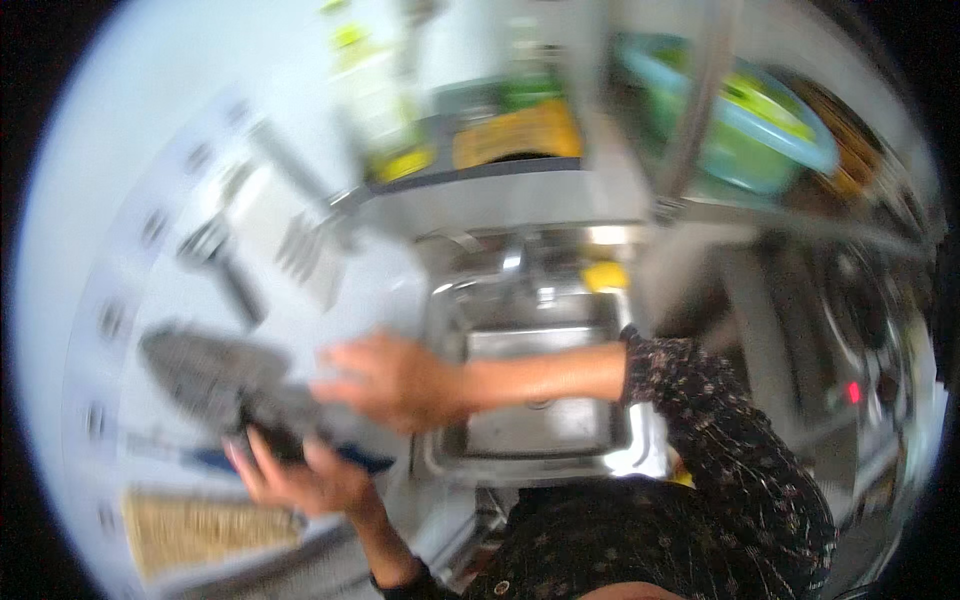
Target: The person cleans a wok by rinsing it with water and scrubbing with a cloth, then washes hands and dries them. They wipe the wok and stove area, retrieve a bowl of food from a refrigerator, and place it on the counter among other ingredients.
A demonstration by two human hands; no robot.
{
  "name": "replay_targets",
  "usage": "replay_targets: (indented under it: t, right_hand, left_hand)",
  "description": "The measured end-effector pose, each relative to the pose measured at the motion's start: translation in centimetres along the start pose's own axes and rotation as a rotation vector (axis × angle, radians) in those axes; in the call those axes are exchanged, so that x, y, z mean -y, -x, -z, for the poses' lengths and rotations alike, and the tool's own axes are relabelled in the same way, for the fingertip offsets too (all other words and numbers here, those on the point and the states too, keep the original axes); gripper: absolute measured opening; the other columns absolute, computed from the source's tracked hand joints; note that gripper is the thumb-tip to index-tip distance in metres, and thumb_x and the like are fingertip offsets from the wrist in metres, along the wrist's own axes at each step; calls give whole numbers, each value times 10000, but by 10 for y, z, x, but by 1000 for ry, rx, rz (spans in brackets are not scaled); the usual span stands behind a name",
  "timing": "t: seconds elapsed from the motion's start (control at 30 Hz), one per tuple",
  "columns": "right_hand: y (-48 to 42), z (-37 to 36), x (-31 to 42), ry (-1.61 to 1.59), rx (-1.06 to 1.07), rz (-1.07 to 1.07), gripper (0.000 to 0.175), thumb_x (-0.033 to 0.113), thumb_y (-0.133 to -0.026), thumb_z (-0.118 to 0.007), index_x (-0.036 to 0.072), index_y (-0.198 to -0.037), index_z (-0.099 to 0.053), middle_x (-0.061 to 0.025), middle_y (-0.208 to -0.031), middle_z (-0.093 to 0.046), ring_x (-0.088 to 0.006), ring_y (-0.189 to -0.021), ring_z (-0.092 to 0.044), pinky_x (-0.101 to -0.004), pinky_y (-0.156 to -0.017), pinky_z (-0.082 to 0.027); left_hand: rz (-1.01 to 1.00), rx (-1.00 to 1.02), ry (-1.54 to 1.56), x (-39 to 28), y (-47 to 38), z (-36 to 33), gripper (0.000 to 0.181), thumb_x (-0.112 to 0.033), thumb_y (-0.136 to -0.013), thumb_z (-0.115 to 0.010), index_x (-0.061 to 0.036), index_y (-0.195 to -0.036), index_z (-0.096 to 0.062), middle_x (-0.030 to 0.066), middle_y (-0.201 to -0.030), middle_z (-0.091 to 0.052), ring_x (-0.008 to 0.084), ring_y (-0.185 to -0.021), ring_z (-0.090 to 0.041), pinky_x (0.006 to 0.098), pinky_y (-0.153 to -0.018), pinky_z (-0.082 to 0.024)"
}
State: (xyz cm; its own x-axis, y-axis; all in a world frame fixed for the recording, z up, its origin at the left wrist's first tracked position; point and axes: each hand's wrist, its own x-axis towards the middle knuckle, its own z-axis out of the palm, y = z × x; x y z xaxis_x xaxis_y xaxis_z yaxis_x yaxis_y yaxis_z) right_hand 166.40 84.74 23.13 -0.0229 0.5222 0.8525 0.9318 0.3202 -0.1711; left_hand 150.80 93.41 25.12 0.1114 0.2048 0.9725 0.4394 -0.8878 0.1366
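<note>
To the left of the sink, my left hand (307,476) is on the lower side of a dark grey object (214,375), with fingers spread along its edge; the object is too blurred to name. My right hand (397,382) reaches across the sink, palm down, beside that object's right end. Whether its fingers touch it cannot be told. A dark blue item (367,457) shows behind my left hand. Below my right forearm lies the stainless steel sink (540,439) with a metal faucet (514,259) at its far side.
A yellow sponge-like thing (606,276) sits at the sink's back right corner. Behind stand bottles and a yellow cloth (517,135) on a dark shelf. A light blue basin (780,142) is at the upper right, a stove (855,300) at right, a woven mat (202,529) at lower left.
</note>
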Motion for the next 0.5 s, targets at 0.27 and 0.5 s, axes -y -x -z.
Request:
replay_targets:
  t: [0.27, 0.5]
  right_hand:
    - [247, 248, 61, 228, 69, -571, 168, 121, -830, -612, 29, -971, -628, -145, -869, -582, -341, -688, -611, -440, -577, -496]
    - [420, 569, 226, 1409, 211, -1077, 107, 136, -744, -603, 59, -815, -624, -153, -804, -605, -320, -757, -655, -441, -617, -543]
  left_hand:
    - [-199, 901, 780, -140, 118, 2, 271, -96, -966, -527, 19, -1201, -597, 214, -1344, -515, 360, -1256, -501, 443, -1020, -422]
    - [-529, 1482, 1463, -382, 183, 38, 257, 72, -853, -553, -33, -1058, -667, 153, -901, -676, 299, -846, -688, 317, -734, -531]
